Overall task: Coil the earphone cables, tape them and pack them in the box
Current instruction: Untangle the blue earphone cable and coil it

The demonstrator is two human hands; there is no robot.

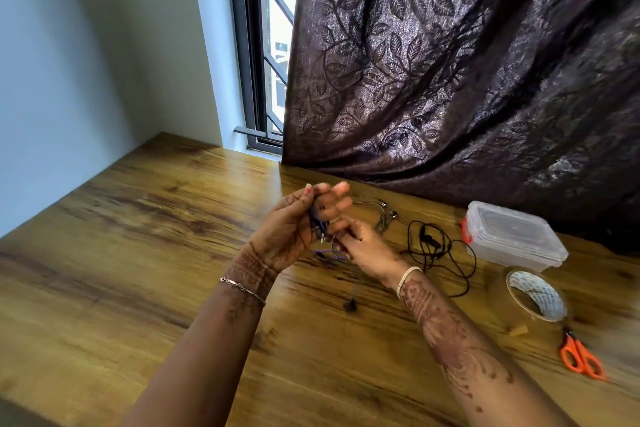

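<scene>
1. Head view, the only view: a person's 2 forearms reach over a wooden table [138, 253], and the hands meet above its middle.
2. The left hand [294, 225] is turned palm-up with the fingers raised. A purple earphone cable [321, 230] is bunched between its thumb and fingers and is held there.
3. The right hand [362, 244] is just beside the left, its fingertips curled and pinching the same purple cable at the lower end of the bunch. Motion blur hides the exact finger placement.
4. A dark earbud [350, 303] shows below the hands on a thin strand. Whether it hangs or lies on the table cannot be told.
5. A grey earphone cable [382, 215] lies on the table just beyond the right hand. A black earphone cable [438, 248] lies loose and uncoiled to its right.
6. The clear plastic box [512, 236] stands right of the black cable, near the curtain [450, 62], lid on, with a red clasp at its left end.
7. A tape roll [535, 295] lies flat in front of the box. A small tape scrap [517, 329] and orange scissors [581, 355] lie nearer the table's front edge.
8. A thin bracelet [242, 288] circles the left wrist and a pale bangle [408, 277] the right.
</scene>
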